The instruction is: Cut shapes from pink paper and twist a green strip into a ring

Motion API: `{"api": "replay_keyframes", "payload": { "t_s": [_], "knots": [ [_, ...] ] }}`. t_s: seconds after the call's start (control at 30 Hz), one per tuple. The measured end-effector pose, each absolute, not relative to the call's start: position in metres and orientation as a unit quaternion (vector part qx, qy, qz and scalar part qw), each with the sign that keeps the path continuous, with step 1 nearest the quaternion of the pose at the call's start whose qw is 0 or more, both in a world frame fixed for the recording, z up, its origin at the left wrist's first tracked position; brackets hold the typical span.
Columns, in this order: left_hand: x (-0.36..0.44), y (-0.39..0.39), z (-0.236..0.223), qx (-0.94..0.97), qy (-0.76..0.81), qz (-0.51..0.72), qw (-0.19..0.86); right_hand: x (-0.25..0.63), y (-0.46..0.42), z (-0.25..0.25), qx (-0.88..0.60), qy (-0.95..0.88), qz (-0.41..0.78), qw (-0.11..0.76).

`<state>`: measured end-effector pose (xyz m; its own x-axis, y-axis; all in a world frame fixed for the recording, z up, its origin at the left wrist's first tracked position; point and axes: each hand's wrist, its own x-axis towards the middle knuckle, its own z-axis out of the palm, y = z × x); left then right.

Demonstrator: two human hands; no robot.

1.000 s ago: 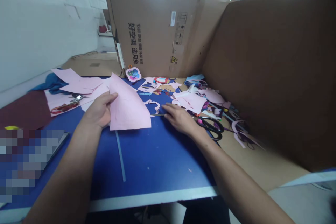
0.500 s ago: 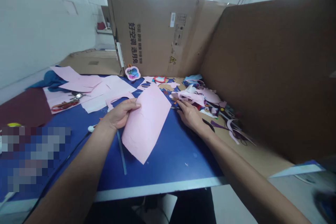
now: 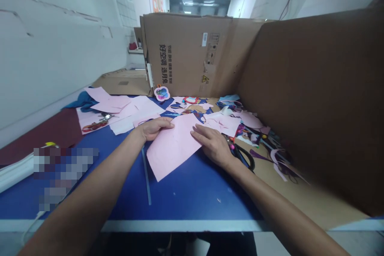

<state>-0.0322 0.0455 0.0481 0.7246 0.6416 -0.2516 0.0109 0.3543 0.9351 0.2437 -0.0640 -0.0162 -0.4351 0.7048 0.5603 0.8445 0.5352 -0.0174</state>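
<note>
A pale pink sheet, paper or thin felt, is tilted over the blue table. My left hand is closed on its upper left edge, thumb on top. At the right edge my right hand has its fingers bent onto the sheet; its far side is hidden. Scissors with black handles lie just right of my right hand, partly covered by it. Behind that hand is a pink offcut with cut lines in it. Below my left hand lies a narrow bluish strip.
Pink sheets and small scissors with red handles lie at the left. Mixed scraps fill the right back. A cardboard box walls the back and right. A flower-shaped tag leans against it.
My right hand has left the scissors beside the scrap pile and come to the sheet's right edge. The sheet has turned and tipped. The camera view has shifted, showing more ceiling.
</note>
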Motion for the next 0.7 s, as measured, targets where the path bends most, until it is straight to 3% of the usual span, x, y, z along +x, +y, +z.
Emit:
{"api": "replay_keyframes", "payload": {
  "t_s": [0.17,0.4,0.7],
  "knots": [
    [-0.035,0.076,0.078,0.654,0.428,0.113,0.613,0.242,-0.054,0.001,-0.523,-0.801,-0.215,0.197],
    [-0.044,0.087,0.091,0.808,0.500,0.231,0.210,0.234,-0.053,0.005,-0.587,-0.769,-0.235,0.093],
    [-0.035,-0.003,0.036,0.890,0.426,0.140,0.083,0.214,-0.049,0.000,-0.576,-0.792,-0.199,0.025]
  ]
}}
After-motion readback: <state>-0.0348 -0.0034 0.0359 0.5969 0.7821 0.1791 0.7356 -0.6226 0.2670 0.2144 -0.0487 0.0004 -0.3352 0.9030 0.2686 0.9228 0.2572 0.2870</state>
